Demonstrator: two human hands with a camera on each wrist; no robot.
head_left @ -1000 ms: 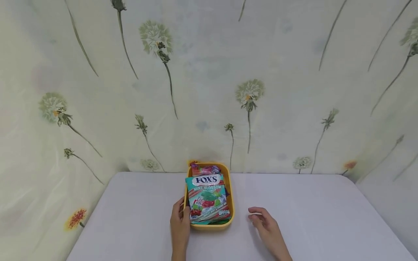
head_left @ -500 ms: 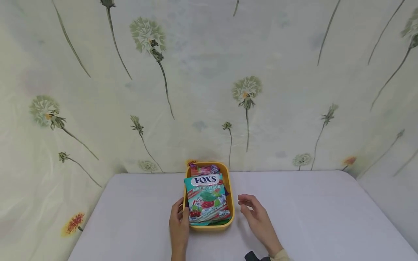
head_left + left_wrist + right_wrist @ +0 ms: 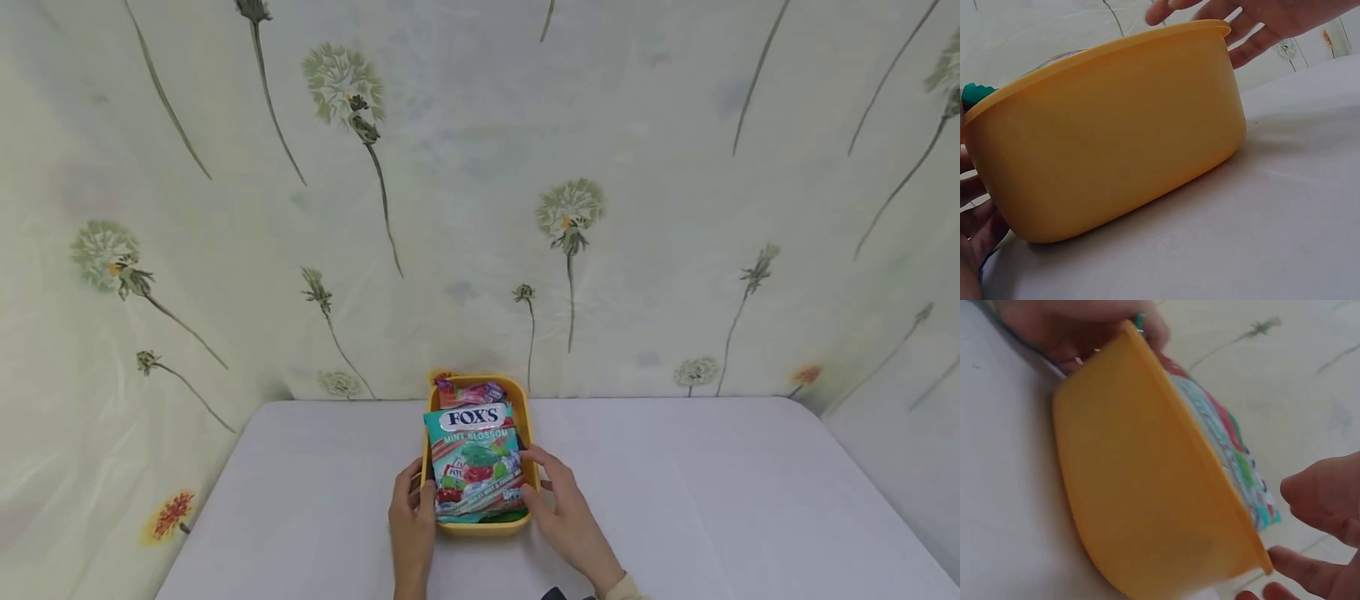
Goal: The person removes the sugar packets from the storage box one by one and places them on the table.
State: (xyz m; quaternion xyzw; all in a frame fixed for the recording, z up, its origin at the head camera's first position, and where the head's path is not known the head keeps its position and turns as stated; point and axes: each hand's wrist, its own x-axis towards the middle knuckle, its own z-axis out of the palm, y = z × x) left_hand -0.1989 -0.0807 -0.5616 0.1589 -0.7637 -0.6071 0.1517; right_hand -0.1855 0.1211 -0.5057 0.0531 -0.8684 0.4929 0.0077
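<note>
A yellow plastic tub [image 3: 477, 530] stands on the white table against the backdrop. On top in it lies a teal bag of Fox's Mint Blossom candy [image 3: 480, 454], leaning over the tub's left rim. Behind it shows a pink and purple candy wrapper [image 3: 472, 392]. My left hand [image 3: 412, 517] holds the tub's left side, fingers outside the wall and thumb at the rim. My right hand [image 3: 566, 517] is at the right rim, thumb and forefinger spread apart; in the right wrist view a fingertip [image 3: 1282, 555] meets or nearly meets the rim.
The white tabletop [image 3: 712, 500] spreads out on both sides of the tub. A pale cloth backdrop [image 3: 465, 167] printed with dandelions rises directly behind the table. A bit of green packaging [image 3: 510, 517] shows under the candy bag.
My right hand has moved left from the bare table to the tub's right rim. The left hand has kept its hold, and the tub has stayed in place.
</note>
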